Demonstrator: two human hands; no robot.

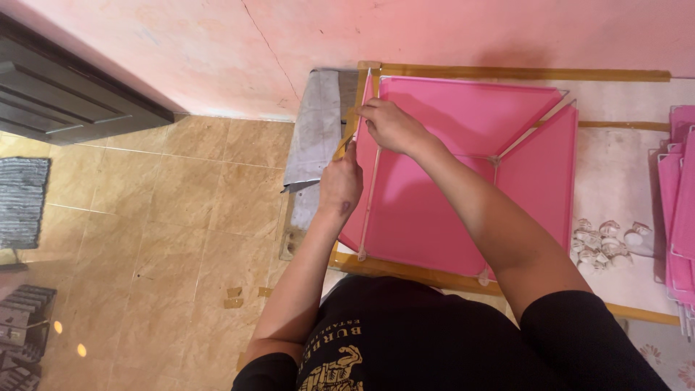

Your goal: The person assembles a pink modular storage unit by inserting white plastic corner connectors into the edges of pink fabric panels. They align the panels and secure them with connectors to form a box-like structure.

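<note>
Looking down from head height, a person in a black shirt works at a counter (pixel 521 74) with a yellow wooden edge, set against a pink wall. The left hand (pixel 340 185) is clenched around a small yellow-handled tool (pixel 343 147), whose tip points up toward the top left corner of a pink panel (pixel 427 210). Just above that grip, the right hand (pixel 391 124) pinches the same corner of the panel's thin white wire frame (pixel 369 174), fingers closed on it. The panel lies flat under both hands, and more pink panels (pixel 470 112) rise from it, joined at the wire edges to form an open box shape spreading to the right of the hands. Left of the grips, a grey sheet (pixel 316 130) hangs over the counter's end. Well to the right of the hands sits a cluster of small white plastic connectors (pixel 604 242), and beyond them a stack of further pink panels (pixel 680 210) at the picture's edge. Below left lies a tan tiled floor (pixel 159 239)
</note>
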